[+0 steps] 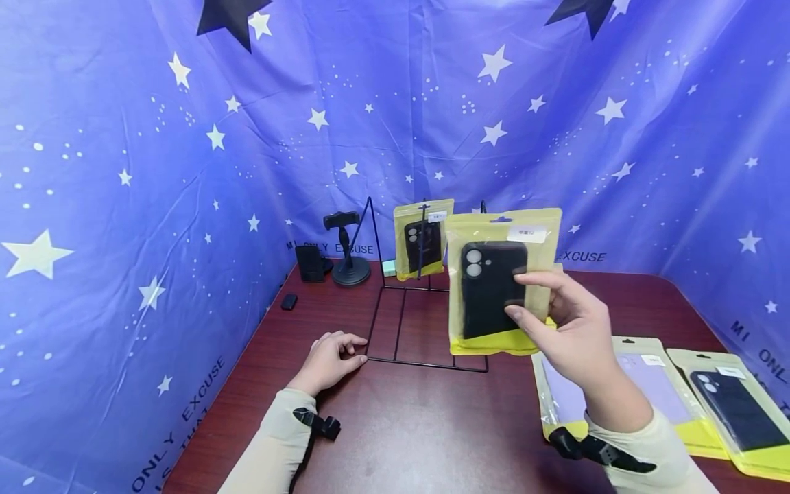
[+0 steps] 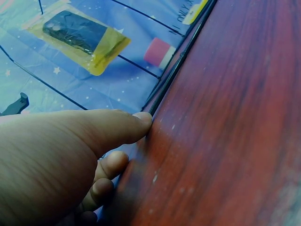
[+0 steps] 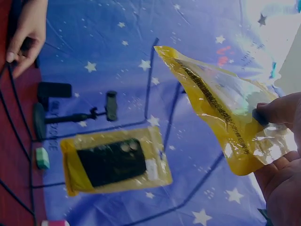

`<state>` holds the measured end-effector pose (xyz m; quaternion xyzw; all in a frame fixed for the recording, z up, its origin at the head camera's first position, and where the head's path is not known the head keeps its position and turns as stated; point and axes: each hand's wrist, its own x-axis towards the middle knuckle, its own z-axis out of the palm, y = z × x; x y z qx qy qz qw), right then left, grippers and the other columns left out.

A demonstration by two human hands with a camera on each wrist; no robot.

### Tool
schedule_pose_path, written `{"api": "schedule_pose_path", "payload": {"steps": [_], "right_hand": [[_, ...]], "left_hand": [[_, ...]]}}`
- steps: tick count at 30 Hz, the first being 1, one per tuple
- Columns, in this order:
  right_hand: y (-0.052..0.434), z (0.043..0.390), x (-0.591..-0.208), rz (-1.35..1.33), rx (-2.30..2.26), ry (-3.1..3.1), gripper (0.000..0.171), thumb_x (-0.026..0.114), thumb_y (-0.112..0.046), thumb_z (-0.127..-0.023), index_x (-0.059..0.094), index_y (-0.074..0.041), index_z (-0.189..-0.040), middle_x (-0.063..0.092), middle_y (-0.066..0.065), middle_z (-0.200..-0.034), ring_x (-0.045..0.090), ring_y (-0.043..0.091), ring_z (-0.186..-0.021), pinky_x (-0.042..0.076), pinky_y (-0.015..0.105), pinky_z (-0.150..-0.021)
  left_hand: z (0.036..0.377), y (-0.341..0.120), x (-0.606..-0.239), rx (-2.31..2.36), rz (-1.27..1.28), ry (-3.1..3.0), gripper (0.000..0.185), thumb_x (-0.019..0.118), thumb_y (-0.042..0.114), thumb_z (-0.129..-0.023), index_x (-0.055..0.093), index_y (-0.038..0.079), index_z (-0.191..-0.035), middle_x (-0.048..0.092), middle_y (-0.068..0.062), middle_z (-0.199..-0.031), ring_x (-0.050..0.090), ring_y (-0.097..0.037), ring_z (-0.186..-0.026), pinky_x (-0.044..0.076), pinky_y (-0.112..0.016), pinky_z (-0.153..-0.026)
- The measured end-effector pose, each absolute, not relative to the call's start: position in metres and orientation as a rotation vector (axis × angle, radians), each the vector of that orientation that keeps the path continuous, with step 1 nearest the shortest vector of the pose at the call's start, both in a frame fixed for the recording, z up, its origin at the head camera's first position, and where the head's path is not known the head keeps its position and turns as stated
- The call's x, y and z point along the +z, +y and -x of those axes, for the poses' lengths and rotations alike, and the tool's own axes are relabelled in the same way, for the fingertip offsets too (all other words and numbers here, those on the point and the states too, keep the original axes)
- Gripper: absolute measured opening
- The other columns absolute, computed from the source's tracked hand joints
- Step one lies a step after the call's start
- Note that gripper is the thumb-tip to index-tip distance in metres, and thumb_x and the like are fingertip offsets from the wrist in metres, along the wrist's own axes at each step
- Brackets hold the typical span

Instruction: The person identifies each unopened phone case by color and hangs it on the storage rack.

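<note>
The bench [image 1: 401, 425] is carrying a wire rack [image 1: 426, 322], a packaged case hanging on it. The left hand [image 1: 330, 360], fingers loosely curled and holding nothing, is resting at the rack's base, likely steadying it. The right hand [image 1: 570, 329] is pinching another phone-case packet [image 1: 496, 281], held upright before the rack.

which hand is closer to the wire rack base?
Left. The left hand rests on the table with its fingers touching the wire rack base at its front left corner. The right hand holds a packaged phone case above the base's right side.
</note>
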<state>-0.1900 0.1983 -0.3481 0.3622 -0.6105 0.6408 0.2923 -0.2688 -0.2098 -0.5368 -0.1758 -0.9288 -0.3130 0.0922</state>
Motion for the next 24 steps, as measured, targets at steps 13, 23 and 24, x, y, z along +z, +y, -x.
{"api": "schedule_pose_path", "payload": {"steps": [13, 23, 24], "right_hand": [[0.16, 0.188, -0.363, -0.908, 1.602, -1.886, 0.061, 0.077, 0.028, -0.075, 0.065, 0.006, -0.13, 0.063, 0.014, -0.105, 0.057, 0.011, -0.063, 0.047, 0.024, -0.049], [0.14, 0.178, -0.373, -1.068, 1.531, -1.885, 0.061, 0.08, 0.024, -0.075, 0.068, 0.0, -0.129, 0.062, 0.016, -0.118, 0.069, 0.017, -0.085, 0.057, 0.026, -0.057], [0.139, 0.178, -0.374, -1.06, 1.55, -1.901, 0.06, 0.08, 0.023, -0.076, 0.068, -0.001, -0.129, 0.062, 0.016, -0.118, 0.069, 0.017, -0.085, 0.058, 0.027, -0.058]], "left_hand": [[0.268, -0.21, -0.536, -0.939, 0.513, -2.778, 0.029, 0.088, 0.028, -0.087, 0.079, 0.027, -0.115, 0.057, 0.013, -0.084, 0.051, -0.01, -0.084, 0.035, -0.043, -0.089], [0.268, -0.21, -0.534, -0.952, 0.523, -2.773, 0.029, 0.088, 0.028, -0.086, 0.079, 0.026, -0.114, 0.058, 0.011, -0.084, 0.052, -0.012, -0.084, 0.035, -0.042, -0.087], [0.268, -0.21, -0.534, -0.956, 0.518, -2.776, 0.029, 0.088, 0.028, -0.086, 0.079, 0.026, -0.114, 0.058, 0.011, -0.085, 0.052, -0.012, -0.085, 0.035, -0.042, -0.087]]}}
